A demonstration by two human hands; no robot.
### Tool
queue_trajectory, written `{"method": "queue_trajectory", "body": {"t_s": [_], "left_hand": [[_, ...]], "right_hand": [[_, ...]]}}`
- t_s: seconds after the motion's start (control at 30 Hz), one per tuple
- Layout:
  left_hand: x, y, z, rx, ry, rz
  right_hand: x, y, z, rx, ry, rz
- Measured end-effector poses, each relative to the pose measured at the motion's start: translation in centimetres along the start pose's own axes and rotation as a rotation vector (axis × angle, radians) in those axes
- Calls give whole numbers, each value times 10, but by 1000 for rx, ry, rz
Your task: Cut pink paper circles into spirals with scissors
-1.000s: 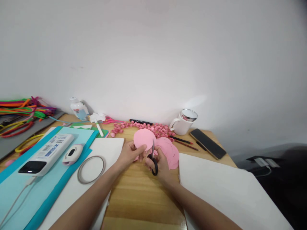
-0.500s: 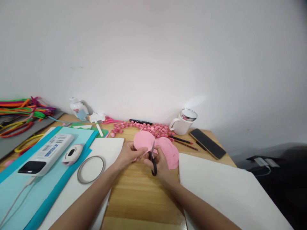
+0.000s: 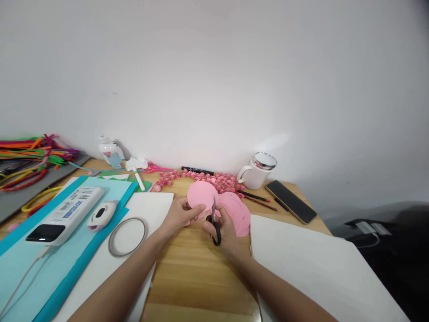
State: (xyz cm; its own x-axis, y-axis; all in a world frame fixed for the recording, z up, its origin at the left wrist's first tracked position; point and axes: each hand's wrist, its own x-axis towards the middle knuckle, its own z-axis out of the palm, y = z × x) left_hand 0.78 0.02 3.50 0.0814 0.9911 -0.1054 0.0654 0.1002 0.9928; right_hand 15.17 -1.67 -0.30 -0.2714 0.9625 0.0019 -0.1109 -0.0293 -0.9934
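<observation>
Pink paper disc [image 3: 201, 194] is pinched by the left hand [image 3: 179, 217], above the wooden table [image 3: 201, 277]; the right hand [image 3: 226, 230] has fingers curled round black-handled scissors [image 3: 217, 233], blades at the disc's right edge

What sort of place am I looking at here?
Probably a craft corner, at a wooden tabletop by a white wall: the left hand holds a pink paper disc, the right hand holds scissors, and colourful strips lie bundled at far left.
</observation>
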Motion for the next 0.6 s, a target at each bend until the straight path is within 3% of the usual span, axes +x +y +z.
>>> {"method": "queue_trajectory", "body": {"t_s": [0.23, 0.47, 0.6], "left_hand": [[0, 0, 1, -67, -72, 53], [1, -3, -1, -84, 3, 80], [1, -1, -2, -30, -23, 40]], "right_hand": [[1, -1, 2, 65, -11, 35], [1, 4, 2, 67, -15, 36], [1, 0, 2, 85, 2, 8]]}}
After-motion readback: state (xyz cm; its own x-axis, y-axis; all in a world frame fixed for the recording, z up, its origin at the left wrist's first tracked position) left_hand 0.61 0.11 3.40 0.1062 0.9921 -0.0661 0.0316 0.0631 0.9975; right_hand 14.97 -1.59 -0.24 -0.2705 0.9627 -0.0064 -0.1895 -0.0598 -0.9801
